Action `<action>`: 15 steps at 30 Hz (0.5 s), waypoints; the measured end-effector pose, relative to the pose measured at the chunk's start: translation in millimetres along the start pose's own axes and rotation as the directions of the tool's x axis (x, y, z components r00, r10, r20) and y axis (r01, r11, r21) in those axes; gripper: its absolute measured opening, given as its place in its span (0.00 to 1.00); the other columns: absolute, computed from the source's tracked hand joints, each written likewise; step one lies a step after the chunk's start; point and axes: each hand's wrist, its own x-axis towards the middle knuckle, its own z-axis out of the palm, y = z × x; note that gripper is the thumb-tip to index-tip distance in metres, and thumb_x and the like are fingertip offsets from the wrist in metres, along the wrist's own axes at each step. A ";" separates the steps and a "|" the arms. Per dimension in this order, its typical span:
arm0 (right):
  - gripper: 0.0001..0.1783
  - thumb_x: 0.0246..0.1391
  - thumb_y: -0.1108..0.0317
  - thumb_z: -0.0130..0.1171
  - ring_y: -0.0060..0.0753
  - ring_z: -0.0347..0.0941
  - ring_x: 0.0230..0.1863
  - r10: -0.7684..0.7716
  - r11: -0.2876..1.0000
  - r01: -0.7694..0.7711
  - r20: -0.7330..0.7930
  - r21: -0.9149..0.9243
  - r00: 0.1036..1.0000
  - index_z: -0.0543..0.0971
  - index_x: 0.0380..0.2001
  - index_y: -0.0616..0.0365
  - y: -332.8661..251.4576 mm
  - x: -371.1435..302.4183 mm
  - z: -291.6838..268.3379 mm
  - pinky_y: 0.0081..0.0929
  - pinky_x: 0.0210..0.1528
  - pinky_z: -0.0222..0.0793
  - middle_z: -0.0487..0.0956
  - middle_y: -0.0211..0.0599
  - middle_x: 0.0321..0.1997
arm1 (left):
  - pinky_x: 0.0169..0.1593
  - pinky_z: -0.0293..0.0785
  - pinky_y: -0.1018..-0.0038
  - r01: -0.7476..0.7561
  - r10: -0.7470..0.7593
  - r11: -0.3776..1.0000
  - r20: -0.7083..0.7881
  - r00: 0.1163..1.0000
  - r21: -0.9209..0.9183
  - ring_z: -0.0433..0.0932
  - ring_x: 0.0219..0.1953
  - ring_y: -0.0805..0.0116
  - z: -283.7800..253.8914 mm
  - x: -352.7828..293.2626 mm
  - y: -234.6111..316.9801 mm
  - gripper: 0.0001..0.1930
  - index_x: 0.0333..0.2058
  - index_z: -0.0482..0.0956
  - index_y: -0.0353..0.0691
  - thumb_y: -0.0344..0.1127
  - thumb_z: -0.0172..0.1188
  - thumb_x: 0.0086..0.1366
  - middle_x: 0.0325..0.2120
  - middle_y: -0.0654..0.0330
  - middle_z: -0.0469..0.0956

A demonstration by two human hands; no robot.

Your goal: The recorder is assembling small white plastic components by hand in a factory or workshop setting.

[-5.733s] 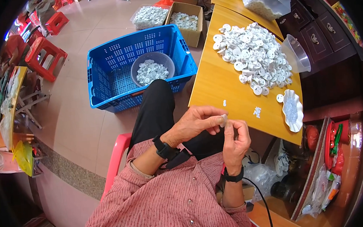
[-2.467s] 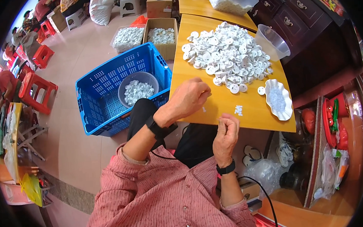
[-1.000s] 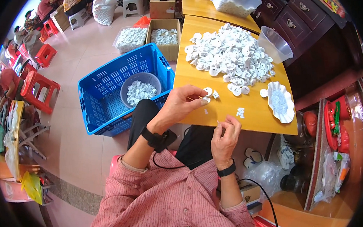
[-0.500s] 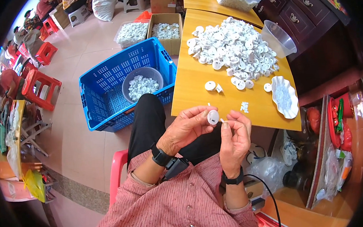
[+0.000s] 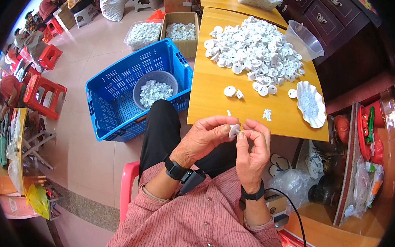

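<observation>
My left hand [image 5: 204, 137] pinches a white round plastic disc part [image 5: 233, 131] between thumb and fingers, in front of the table's near edge. The disc is tilted, with its face turned toward my right hand [image 5: 252, 151]. That hand's thumb and fingertips are closed against the disc's right side, on a tiny white piece mostly hidden by the fingers. Beyond my hands, a few small white slips [image 5: 267, 114] lie on the yellow wooden table [image 5: 204, 93]. A loose disc part [image 5: 230, 91] rests farther back, before a big pile of similar white parts [image 5: 256, 52].
A white scalloped dish [image 5: 300, 94] with small clear pieces stands at the table's right edge, a clear plastic tub [image 5: 308, 49] behind it. Left of the table, a blue crate [image 5: 109, 90] holds a grey bowl [image 5: 137, 93] of white parts. Red stools [image 5: 39, 94] and several people are at far left.
My right hand has moved left and up to the disc, closing the gap between them. The disc has turned from facing up to a tilted, more edge-on angle.
</observation>
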 end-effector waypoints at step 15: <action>0.04 0.55 0.76 0.61 0.48 0.75 0.47 -0.107 0.988 0.118 0.100 -0.102 0.989 0.75 0.32 0.63 -4.0 1.9 0.8 0.39 0.50 0.71 0.76 0.49 0.46 | 0.50 0.75 0.76 -0.174 0.173 0.831 0.052 0.984 0.529 0.78 0.43 0.72 3.8 -5.4 13.9 0.11 0.48 0.82 0.33 0.27 0.61 0.68 0.41 0.60 0.81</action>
